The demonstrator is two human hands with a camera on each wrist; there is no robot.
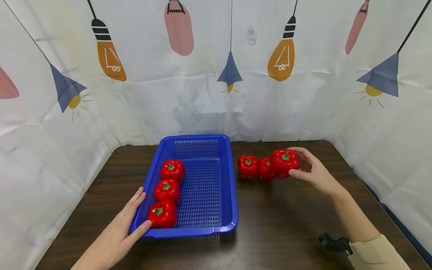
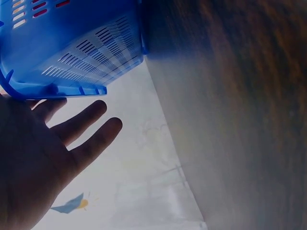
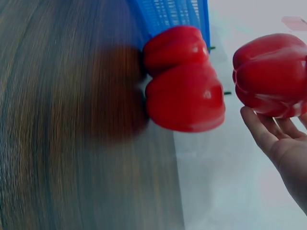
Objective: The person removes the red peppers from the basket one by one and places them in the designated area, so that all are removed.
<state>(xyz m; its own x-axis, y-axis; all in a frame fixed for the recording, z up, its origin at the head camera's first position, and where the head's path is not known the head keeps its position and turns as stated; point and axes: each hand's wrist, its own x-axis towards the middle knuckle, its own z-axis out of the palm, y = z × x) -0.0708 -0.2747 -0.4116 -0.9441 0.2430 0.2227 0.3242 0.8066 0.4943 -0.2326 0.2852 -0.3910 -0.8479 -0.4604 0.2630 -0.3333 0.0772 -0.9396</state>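
The person's right hand (image 1: 312, 170) pinched a red pepper (image 1: 285, 164) between thumb and fingers, above the table (image 1: 270, 228) near two other peppers (image 1: 248, 167). The left hand (image 1: 119, 229), fingers straight and apart, touched the blue basket (image 1: 189, 232) holding three more peppers (image 1: 167, 190).
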